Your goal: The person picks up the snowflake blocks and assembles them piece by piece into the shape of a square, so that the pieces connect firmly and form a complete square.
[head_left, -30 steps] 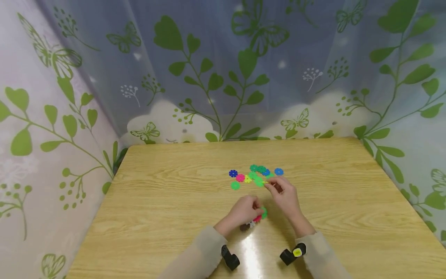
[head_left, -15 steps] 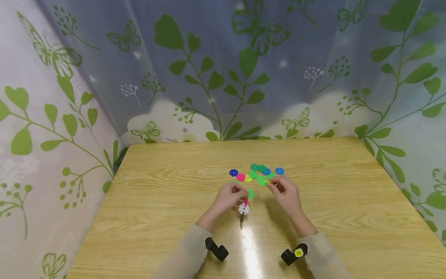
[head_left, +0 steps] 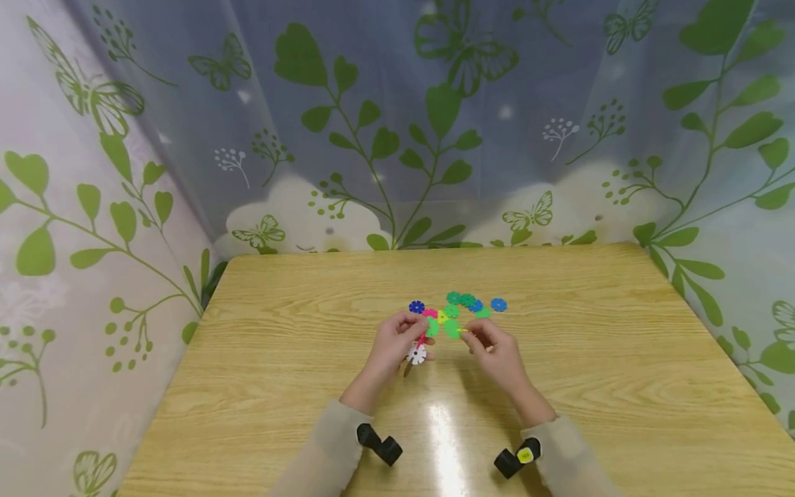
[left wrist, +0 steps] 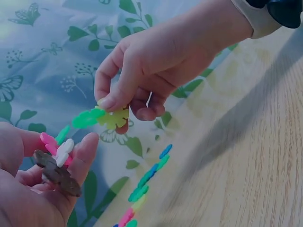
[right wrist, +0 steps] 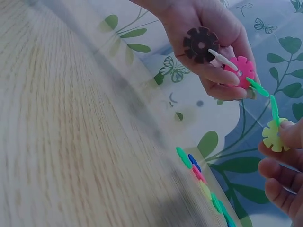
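Left hand (head_left: 393,339), disc chain (head_left: 417,355) shifted forward-left; far table edge (head_left: 323,259) well apart.

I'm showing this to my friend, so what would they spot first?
They'd probably spot the chain of brown, white, pink and green discs in the left hand, near the yellow disc that the right hand pinches. Next come the bright discs lying on the table beyond the hands. Then come the big green leaves and butterflies on the backdrop behind the table.
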Tool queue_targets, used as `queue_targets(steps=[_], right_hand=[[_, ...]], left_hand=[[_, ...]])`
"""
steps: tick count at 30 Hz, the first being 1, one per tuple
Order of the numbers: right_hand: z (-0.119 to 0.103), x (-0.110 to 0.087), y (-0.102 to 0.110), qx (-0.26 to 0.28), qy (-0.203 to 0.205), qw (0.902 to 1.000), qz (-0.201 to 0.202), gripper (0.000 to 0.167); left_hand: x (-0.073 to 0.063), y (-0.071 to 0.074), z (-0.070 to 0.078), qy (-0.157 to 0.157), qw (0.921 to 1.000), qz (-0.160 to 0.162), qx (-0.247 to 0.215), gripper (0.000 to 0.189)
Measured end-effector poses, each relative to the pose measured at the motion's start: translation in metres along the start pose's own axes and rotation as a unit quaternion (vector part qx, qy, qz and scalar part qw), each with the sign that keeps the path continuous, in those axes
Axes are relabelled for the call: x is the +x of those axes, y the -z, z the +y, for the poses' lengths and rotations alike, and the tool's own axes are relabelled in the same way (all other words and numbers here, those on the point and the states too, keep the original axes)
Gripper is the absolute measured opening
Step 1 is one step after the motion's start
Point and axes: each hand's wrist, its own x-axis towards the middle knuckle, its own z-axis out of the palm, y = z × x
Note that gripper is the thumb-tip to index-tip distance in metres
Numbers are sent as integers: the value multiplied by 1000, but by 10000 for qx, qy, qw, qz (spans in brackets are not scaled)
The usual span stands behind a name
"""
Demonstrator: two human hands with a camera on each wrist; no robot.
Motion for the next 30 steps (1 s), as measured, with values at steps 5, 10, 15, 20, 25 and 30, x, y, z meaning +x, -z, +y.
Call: queue_targets(steps=[5, 10, 15, 20, 25, 30], right_hand=[[-23, 2, 1, 122, -81, 9998, -125, 6], [-29, 2, 0, 264, -64, 9994, -231, 6], [-29, 2, 0, 471, -395, 9976, -325, 6], [-24, 3, -2, 868, -918, 9911, -408, 8], [-10, 2, -3, 1334, -1485, 9792, -376, 9], [-1, 3, -4, 1808, -1988, 9625, -367, 16]], left_hand=[[-1, -2, 1, -151, 9998, 36, -119, 23], [-3, -4, 2, -184, 9997, 14, -173, 21], [-5, -4, 2, -198, 9998, -19, -82, 21], [-5, -6, 0, -286, 9996, -18, 28, 18], [-4, -6, 0, -364, 9992, 38, 141, 15], [-8, -8, 5, -272, 9988, 100, 389, 15]])
